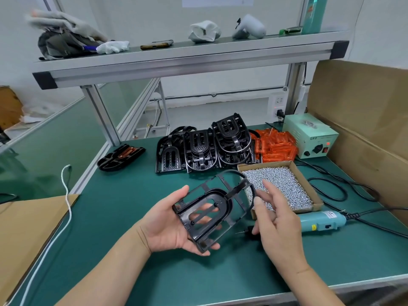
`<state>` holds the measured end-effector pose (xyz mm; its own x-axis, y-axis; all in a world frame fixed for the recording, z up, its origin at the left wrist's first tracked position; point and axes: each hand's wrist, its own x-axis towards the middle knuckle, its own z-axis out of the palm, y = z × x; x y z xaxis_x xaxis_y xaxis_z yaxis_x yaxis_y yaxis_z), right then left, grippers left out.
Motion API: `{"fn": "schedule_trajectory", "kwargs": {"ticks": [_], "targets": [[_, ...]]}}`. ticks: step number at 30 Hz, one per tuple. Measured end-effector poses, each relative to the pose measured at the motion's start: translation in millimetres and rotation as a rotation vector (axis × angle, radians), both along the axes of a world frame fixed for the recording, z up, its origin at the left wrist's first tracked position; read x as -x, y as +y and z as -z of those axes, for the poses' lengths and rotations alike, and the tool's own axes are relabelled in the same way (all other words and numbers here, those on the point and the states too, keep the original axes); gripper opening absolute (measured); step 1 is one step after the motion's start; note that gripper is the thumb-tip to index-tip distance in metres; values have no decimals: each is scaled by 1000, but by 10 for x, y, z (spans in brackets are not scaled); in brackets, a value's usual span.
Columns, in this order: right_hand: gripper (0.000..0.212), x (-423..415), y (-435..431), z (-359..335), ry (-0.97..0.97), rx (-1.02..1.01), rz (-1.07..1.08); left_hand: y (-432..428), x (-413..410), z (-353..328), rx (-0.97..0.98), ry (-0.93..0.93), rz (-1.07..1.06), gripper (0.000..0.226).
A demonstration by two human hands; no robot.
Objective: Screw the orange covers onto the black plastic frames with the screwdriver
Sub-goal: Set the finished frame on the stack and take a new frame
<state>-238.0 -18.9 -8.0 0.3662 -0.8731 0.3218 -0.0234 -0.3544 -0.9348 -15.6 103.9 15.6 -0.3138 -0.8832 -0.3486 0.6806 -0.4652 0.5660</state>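
My left hand (167, 226) holds a black plastic frame (212, 208) from below, fingers curled round its near edge, above the green mat. My right hand (273, 221) hovers just right of the frame with relaxed fingers and holds nothing. The teal electric screwdriver (318, 221) lies on the mat behind my right hand, tip pointing left. Several black frames (205, 149) are piled at the back. A heap of orange covers (274, 145) lies to their right. One frame with an orange cover (121, 156) lies at the back left.
A cardboard tray of silver screws (284, 188) sits right of the held frame. A pale green power supply (309, 135) stands at the back right, with black cables (344, 186) trailing over the mat. Cardboard (362, 120) lines the right side; an aluminium shelf (187, 58) hangs overhead.
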Motion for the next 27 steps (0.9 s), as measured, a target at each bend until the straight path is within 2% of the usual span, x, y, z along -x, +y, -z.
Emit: {"fn": "schedule_trajectory", "kwargs": {"ticks": [6,11,15,20,23,25,27], "targets": [[49,-200,105,-42,5,-148,-78,-76,155,11,66,133,-238,67],[51,-360,169,-40,74,-208,-244,-152,383,46,151,265,-436,55],[54,-425,76,-74,32,-250,-310,-158,415,144,177,235,-461,53],[37,-424,-197,-234,-35,-187,-259,-87,279,153,211,-37,-501,63],[31,-420,-362,-336,14,-221,-312,-97,157,62,147,-233,-856,64],[30,-419,-454,-365,86,-257,-395,-67,95,44,119,-518,-1023,74],[29,-428,-523,-372,194,-237,-464,-2,42,46,174,-1008,-939,95]]}}
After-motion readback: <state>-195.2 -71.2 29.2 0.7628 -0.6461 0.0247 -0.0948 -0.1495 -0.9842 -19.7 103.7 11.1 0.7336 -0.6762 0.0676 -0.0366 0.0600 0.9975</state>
